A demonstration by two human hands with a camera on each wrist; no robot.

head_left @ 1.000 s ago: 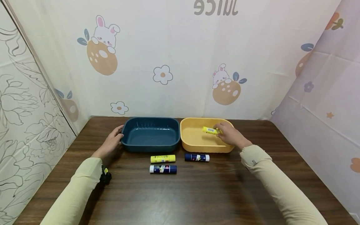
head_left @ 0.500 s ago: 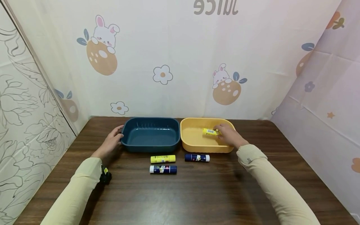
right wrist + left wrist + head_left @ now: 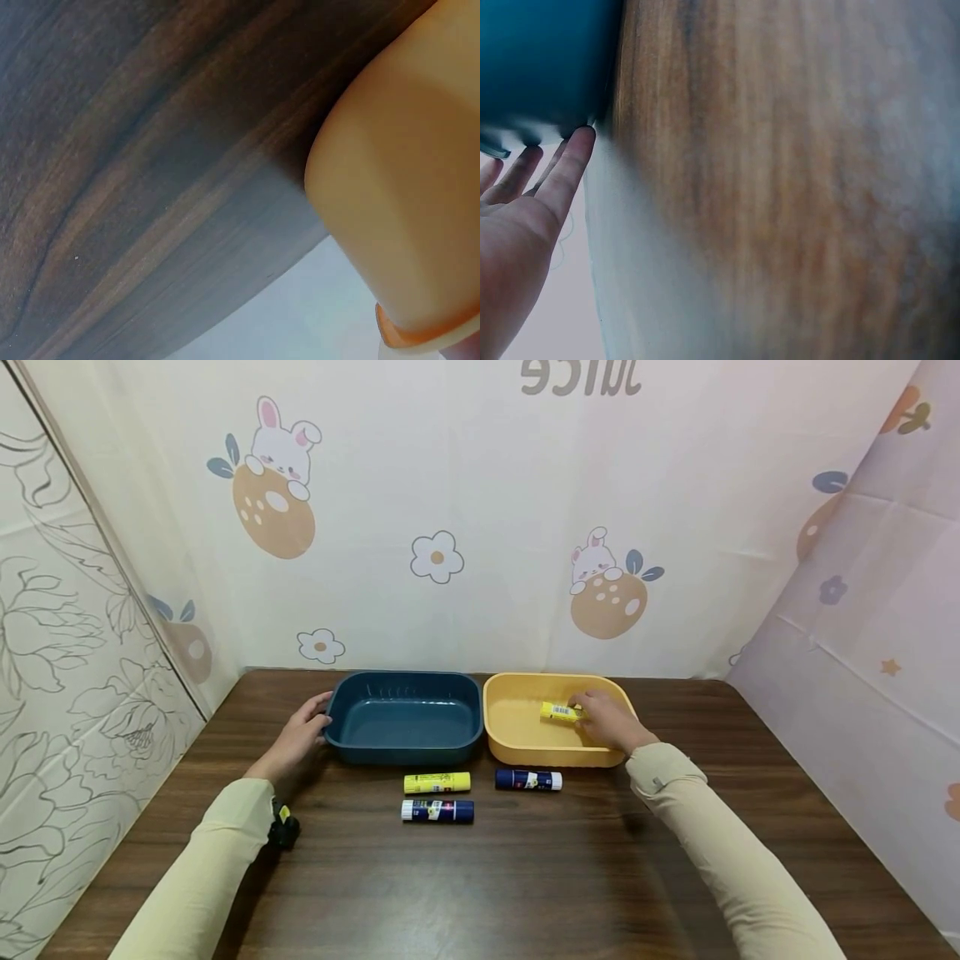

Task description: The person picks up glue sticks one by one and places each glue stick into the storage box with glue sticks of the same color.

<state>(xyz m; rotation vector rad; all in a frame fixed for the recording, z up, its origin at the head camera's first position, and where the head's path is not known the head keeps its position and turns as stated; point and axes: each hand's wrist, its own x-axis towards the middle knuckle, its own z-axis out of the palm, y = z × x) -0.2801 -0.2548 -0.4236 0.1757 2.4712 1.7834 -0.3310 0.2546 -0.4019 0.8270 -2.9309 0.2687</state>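
A dark blue tray [image 3: 405,750] stands at the back of the table, with a yellow tray [image 3: 551,755] close to its right. With extended fingers, my left hand [image 3: 298,735] touches the blue tray's left side; the left wrist view shows the fingertips [image 3: 583,139] against its wall. Inside the yellow tray, my right hand [image 3: 609,720] pinches one end of a yellow glue stick [image 3: 557,712], low over the tray floor. In front of the trays lie another yellow glue stick [image 3: 437,782] and two navy glue sticks, one on the right [image 3: 527,779] and one nearer [image 3: 437,811].
The brown wooden table [image 3: 480,885] reaches back to a patterned curtain [image 3: 495,627]. A small black object [image 3: 283,828] sits by the left sleeve. In the right wrist view, the yellow tray's outer wall [image 3: 405,165] fills the right side.
My right hand has lowered the yellow glue stick slightly into the yellow tray, and the right forearm has shifted a little left. The left hand stays at the blue tray.
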